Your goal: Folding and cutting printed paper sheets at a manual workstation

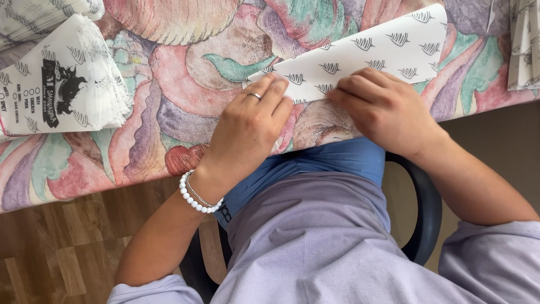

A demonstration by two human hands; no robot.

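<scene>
A white paper sheet (371,53) printed with small dark leaf-like marks lies slanted on the flowered tablecloth (185,62), folded to a long wedge. My left hand (250,121), with a ring and a white bead bracelet, lies flat with its fingertips pressing the sheet's near left end. My right hand (382,107) rests knuckles-up on the sheet's lower edge, fingers curled down onto the paper. The two hands sit close together at the table's front edge.
A thick stack of printed white paper sheets (62,84) sits at the left of the table. More printed paper (523,45) lies at the right edge. Below are my lap, a dark chair arm (427,214) and wood floor (62,247).
</scene>
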